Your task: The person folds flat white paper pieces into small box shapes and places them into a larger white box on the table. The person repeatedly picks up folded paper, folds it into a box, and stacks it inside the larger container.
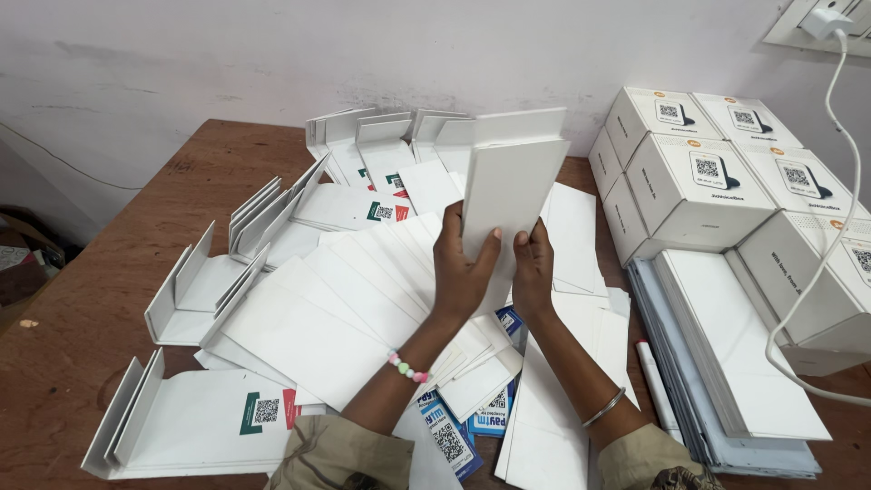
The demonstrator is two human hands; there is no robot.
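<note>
Both hands hold one white card sheet (pixel 510 181) upright over the middle of the table; its top edge is folded over. My left hand (pixel 461 269) grips its lower left side, thumb on the front. My right hand (pixel 533 265) pinches its lower right corner. A beaded bracelet is on my left wrist and a thin metal bangle on my right. Under my hands lies a fanned spread of flat white card sheets (pixel 345 299), with small blue printed cards (pixel 472 422) near my forearms.
Folded white card stands (pixel 195 290) lie at the left and back of the brown wooden table (pixel 82 308). Stacked white boxes (pixel 699 186) stand at the right, with a flat pile of sheets (pixel 735 354), a white marker (pixel 655 381) and a white charger cable (pixel 839 218).
</note>
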